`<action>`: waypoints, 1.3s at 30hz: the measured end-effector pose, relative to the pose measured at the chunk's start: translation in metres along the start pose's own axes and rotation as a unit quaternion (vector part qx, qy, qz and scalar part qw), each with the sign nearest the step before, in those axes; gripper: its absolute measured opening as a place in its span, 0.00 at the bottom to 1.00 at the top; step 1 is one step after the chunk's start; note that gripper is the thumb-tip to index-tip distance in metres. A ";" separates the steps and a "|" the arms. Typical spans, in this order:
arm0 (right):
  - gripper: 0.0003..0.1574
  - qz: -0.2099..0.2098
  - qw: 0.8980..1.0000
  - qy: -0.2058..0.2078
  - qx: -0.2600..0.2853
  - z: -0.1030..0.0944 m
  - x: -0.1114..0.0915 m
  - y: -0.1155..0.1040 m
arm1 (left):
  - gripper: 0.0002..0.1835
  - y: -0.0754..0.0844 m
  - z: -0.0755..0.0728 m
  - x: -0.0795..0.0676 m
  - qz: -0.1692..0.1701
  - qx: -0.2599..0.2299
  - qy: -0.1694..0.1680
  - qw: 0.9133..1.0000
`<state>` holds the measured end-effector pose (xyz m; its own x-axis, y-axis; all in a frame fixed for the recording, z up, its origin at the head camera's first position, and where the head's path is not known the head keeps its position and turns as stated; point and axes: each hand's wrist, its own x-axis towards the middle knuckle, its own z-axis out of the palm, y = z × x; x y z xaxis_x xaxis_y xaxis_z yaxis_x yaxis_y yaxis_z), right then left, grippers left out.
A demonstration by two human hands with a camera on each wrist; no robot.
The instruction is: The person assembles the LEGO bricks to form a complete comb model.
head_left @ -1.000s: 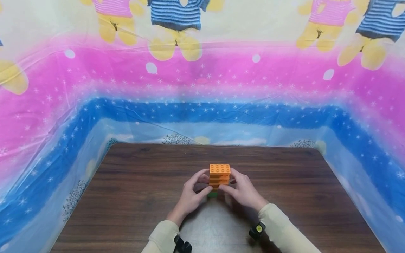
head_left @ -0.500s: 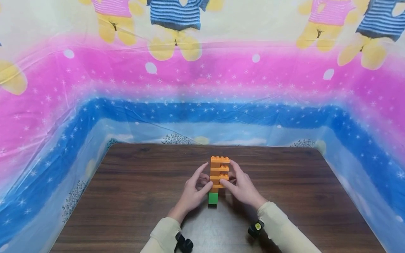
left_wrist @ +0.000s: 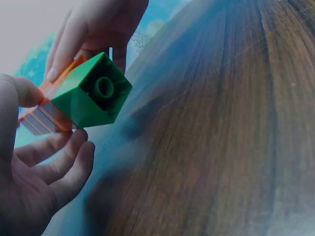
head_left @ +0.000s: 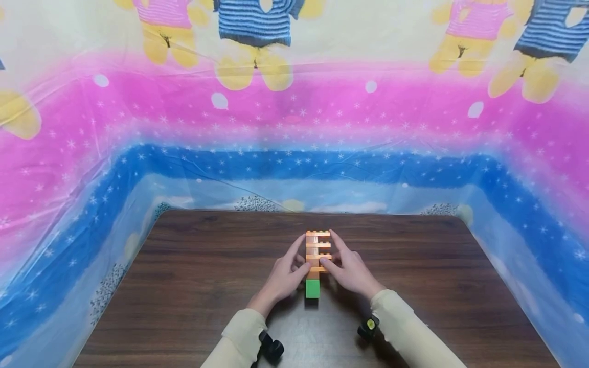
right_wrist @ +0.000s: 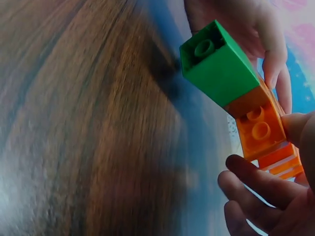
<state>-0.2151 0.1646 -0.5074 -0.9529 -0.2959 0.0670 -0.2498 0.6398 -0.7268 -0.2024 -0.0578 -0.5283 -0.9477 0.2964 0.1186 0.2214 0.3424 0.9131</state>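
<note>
A stack of orange toy building bricks point(head_left: 313, 250) is held up over the middle of the table, with a green brick point(head_left: 312, 289) at its lower end. Wider orange bricks jut to the right, leaving gaps between them. My left hand point(head_left: 280, 278) pinches the stack's left side, thumb in front. From the right, my right hand point(head_left: 353, 272) holds it, with its thumb on a lower orange brick. The hollow underside of the green brick point(left_wrist: 104, 88) shows in the left wrist view. Seen from the right wrist, the jutting orange brick point(right_wrist: 262, 130) is hollow underneath too.
A dark wood-grain table point(head_left: 193, 286) lies below the hands. Behind it and along both sides hangs a patterned cloth point(head_left: 294, 133) in pink and blue. Small black devices point(head_left: 368, 327) are strapped at the wrists.
The stack has tipped from showing its studded top to showing its front face, so the green brick has come into fuller view. Both hands have kept hold and shifted only slightly.
</note>
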 end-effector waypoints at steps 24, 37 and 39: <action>0.53 0.027 0.997 -0.067 -0.035 0.008 0.015 0.014 | 0.40 0.001 0.002 0.016 -0.063 0.077 -0.030 0.995; 0.51 0.020 0.996 -0.073 -0.046 0.011 0.017 0.016 | 0.41 0.003 0.007 0.016 -0.092 0.101 -0.024 0.990; 0.51 0.019 0.996 -0.075 -0.048 0.012 0.018 0.017 | 0.40 0.003 0.006 0.015 -0.091 0.105 -0.025 0.990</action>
<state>-0.2343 0.1619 -0.5264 -0.9274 -0.3679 -0.0682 -0.2354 0.7154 -0.6579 -0.2147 -0.0465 -0.5261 -0.9651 0.2540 -0.0639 0.0963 0.5711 0.8152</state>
